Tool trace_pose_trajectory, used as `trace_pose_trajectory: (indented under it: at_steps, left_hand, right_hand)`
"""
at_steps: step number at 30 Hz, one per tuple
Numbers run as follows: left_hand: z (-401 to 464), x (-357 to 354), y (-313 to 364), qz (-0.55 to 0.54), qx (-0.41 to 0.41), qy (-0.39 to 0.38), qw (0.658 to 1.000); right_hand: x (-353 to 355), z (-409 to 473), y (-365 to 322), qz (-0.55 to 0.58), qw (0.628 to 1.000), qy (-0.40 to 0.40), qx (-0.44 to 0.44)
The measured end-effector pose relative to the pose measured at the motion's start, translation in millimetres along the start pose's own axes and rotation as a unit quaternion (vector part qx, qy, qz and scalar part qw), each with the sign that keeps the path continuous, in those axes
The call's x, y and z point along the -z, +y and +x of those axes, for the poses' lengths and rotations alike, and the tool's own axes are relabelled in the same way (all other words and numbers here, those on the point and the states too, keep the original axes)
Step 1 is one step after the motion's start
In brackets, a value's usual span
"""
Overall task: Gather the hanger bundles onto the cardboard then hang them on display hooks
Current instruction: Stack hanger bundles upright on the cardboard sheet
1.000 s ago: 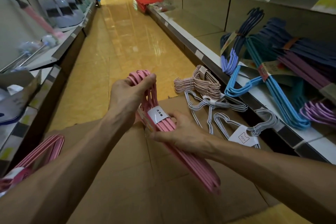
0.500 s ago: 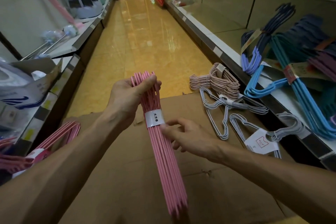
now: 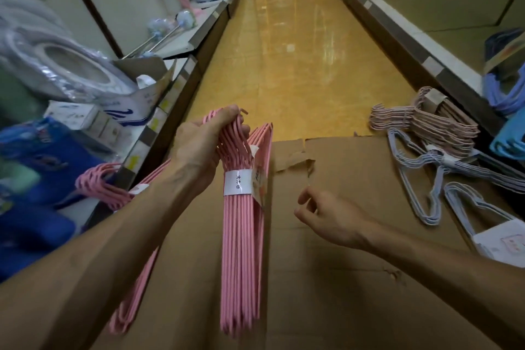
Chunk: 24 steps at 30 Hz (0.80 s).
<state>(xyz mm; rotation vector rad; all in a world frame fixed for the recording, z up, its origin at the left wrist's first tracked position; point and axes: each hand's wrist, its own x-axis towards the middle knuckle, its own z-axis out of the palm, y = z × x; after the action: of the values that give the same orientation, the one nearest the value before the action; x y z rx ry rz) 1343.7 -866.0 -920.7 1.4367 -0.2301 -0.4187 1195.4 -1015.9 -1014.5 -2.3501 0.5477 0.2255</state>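
Left hand (image 3: 199, 148) grips a pink hanger bundle (image 3: 241, 236) above the cardboard (image 3: 355, 278); right hand (image 3: 326, 216) hovers beside it, fingers loose.

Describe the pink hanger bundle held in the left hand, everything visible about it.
The pink hanger bundle is a tight stack of thin pink hangers, apparently coated wire, bound by a white paper band with dark print and a small tag beside it. The left hand grips it at the hook end, above the cardboard; the long bars point down toward the camera. The right hand hovers nearby, not touching it.
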Motion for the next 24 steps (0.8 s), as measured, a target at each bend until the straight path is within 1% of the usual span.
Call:
trace_pose_trajectory:
  at_steps: [3, 7, 9, 11, 13, 17, 24]
  left_hand:
    - [2, 26, -1, -0.017, 0.002, 0.035, 0.999]
    - [3, 62, -3, -0.017, 0.004, 0.06, 0.998]
    - [3, 80, -3, -0.021, 0.006, 0.072, 0.997]
    - [4, 95, -4, -0.04, 0.008, 0.1, 0.994]
    - [5, 108, -8, -0.046, 0.013, 0.128, 0.991]
    - [10, 132, -23, -0.033, 0.026, 0.165, 0.985]
    - [20, 162, -41, -0.005, 0.039, 0.202, 0.979]
  right_hand:
    - [-18, 13, -20, -0.04, 0.999, -0.017, 0.02]
    - [-44, 27, -48, -0.041, 0.997, -0.025, 0.059]
    - [-58, 33, -56, -0.042, 0.996, -0.042, 0.071]
    - [-70, 37, -60, -0.049, 0.993, -0.068, 0.08]
    - [-78, 41, -60, -0.055, 0.991, -0.088, 0.085]
    - [-88, 51, -60, -0.062, 0.99, -0.102, 0.081]
    - [-101, 70, -60, -0.071, 0.988, -0.116, 0.067]
